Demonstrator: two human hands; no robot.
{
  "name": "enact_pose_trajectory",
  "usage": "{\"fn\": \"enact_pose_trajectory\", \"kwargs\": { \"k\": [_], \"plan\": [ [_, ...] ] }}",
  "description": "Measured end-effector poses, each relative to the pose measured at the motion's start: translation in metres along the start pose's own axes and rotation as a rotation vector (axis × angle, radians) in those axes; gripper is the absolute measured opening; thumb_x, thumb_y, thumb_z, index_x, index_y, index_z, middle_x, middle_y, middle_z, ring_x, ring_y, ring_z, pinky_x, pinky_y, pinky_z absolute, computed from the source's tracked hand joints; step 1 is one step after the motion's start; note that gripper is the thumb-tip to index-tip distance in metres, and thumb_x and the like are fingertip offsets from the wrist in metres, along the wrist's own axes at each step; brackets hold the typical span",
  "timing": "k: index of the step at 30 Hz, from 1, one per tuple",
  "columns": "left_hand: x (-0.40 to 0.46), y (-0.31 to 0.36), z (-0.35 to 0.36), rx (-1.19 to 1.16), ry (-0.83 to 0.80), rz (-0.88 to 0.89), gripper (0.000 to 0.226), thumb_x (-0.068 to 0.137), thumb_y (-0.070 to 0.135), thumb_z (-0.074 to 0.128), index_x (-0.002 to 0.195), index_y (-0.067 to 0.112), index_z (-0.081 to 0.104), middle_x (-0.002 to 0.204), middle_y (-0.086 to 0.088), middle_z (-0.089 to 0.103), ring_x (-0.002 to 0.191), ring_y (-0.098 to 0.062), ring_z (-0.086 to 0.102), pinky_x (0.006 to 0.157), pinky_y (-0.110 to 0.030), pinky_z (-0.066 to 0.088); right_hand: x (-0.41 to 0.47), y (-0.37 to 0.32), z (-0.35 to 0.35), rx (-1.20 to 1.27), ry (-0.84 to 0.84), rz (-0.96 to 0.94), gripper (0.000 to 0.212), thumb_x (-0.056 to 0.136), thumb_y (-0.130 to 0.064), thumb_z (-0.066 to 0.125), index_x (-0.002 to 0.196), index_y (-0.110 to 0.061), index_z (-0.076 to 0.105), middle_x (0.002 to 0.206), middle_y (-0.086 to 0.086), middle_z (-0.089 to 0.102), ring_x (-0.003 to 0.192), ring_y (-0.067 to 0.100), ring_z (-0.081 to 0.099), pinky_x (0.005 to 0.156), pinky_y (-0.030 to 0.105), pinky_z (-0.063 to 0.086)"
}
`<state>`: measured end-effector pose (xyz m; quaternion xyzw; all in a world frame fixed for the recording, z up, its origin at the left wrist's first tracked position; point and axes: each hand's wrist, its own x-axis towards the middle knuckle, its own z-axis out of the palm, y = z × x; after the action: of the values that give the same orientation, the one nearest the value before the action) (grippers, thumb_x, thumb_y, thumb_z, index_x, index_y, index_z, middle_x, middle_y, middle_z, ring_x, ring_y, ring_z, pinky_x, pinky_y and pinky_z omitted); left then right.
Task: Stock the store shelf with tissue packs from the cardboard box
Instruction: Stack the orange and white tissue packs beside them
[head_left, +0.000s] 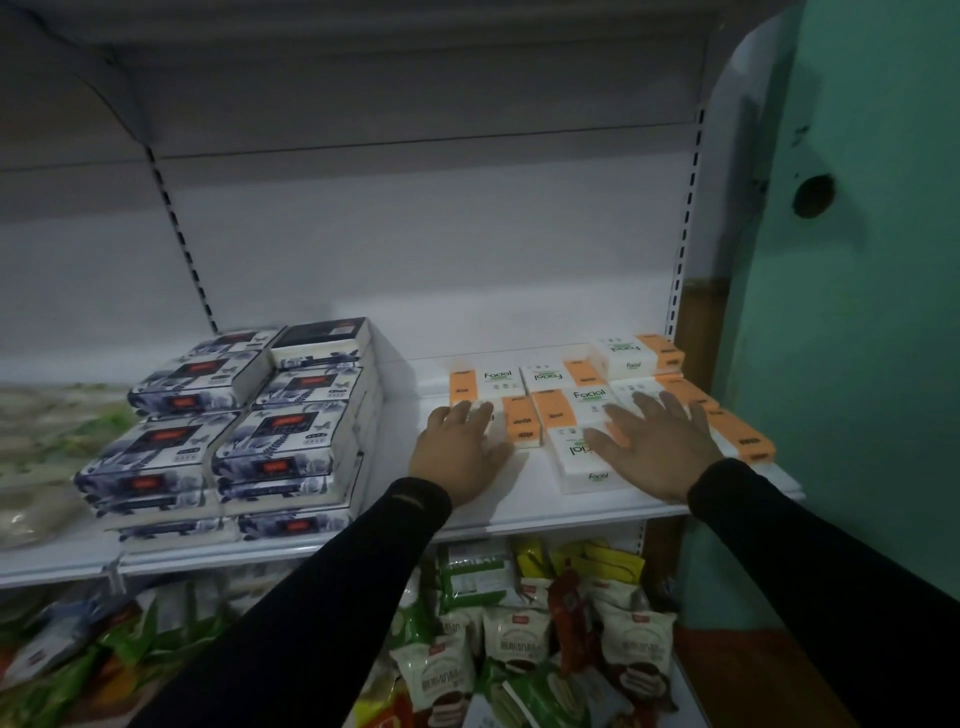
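Several white-and-orange "Facial" tissue packs (576, 402) lie flat on the right part of the white shelf (519, 506). My left hand (460, 449) rests on the front-left pack (522, 421), fingers laid over its near edge. With fingers spread and straight, my right hand (657, 447) lies flat across the front packs (576, 457). More packs sit behind at the back right (641, 353). The cardboard box is out of view.
Stacks of blue-and-white floral tissue packs (234, 415) fill the shelf's left half. Bagged snacks (519, 639) crowd the shelf below. A green wall (857, 312) stands close on the right. Pale bagged goods (41, 452) lie at far left.
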<state>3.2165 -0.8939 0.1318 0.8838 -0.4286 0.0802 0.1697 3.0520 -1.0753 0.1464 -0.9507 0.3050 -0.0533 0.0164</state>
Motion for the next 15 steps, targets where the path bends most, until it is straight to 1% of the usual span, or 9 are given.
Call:
{"fn": "enact_pose_trajectory", "kwargs": {
  "k": [3, 5, 8, 12, 15],
  "plan": [
    [-0.031, -0.003, -0.015, -0.081, 0.036, 0.031, 0.062, 0.096, 0.049, 0.046, 0.148, 0.02, 0.031, 0.15, -0.003, 0.038, 0.137, -0.026, 0.029, 0.113, -0.038, 0.025, -0.015, -0.008, -0.015, 0.048, 0.117, -0.072, 0.076, 0.09, -0.074, 0.017, 0.153, -0.031, 0.025, 0.163, 0.005, 0.017, 0.149, 0.028, 0.012, 0.12, 0.046, 0.008],
    [-0.059, 0.0, -0.026, -0.154, 0.052, 0.037, 0.061, 0.096, 0.048, 0.047, 0.148, 0.02, 0.032, 0.15, -0.002, 0.039, 0.138, -0.025, 0.029, 0.112, -0.036, 0.025, -0.032, -0.012, -0.02, 0.137, 0.177, -0.134, 0.075, 0.091, -0.072, 0.023, 0.151, -0.027, 0.03, 0.161, 0.005, 0.023, 0.147, 0.024, 0.019, 0.119, 0.04, 0.015],
    [-0.107, 0.003, -0.04, -0.217, 0.048, 0.041, 0.06, 0.097, 0.05, 0.045, 0.148, 0.022, 0.033, 0.15, -0.001, 0.039, 0.138, -0.021, 0.03, 0.11, -0.031, 0.025, -0.069, -0.022, -0.022, 0.298, 0.245, -0.201, 0.075, 0.09, -0.071, 0.03, 0.148, -0.024, 0.038, 0.155, 0.002, 0.033, 0.143, 0.019, 0.029, 0.115, 0.034, 0.026],
    [-0.174, 0.005, -0.047, -0.323, 0.025, 0.016, 0.057, 0.096, 0.053, 0.045, 0.145, 0.025, 0.038, 0.148, 0.002, 0.042, 0.135, -0.015, 0.036, 0.107, -0.028, 0.028, -0.129, -0.042, -0.006, 0.412, 0.249, -0.288, 0.061, 0.094, -0.06, 0.042, 0.144, -0.023, 0.044, 0.15, 0.0, 0.04, 0.139, 0.016, 0.034, 0.109, 0.03, 0.029],
    [-0.223, -0.004, -0.036, -0.351, -0.004, -0.013, 0.054, 0.096, 0.05, 0.047, 0.143, 0.024, 0.042, 0.141, 0.001, 0.049, 0.126, -0.014, 0.045, 0.097, -0.024, 0.036, -0.17, -0.06, 0.021, 0.479, 0.182, -0.294, 0.061, 0.094, -0.057, 0.045, 0.143, -0.022, 0.046, 0.148, 0.001, 0.042, 0.136, 0.018, 0.039, 0.105, 0.027, 0.032]
  ]
}}
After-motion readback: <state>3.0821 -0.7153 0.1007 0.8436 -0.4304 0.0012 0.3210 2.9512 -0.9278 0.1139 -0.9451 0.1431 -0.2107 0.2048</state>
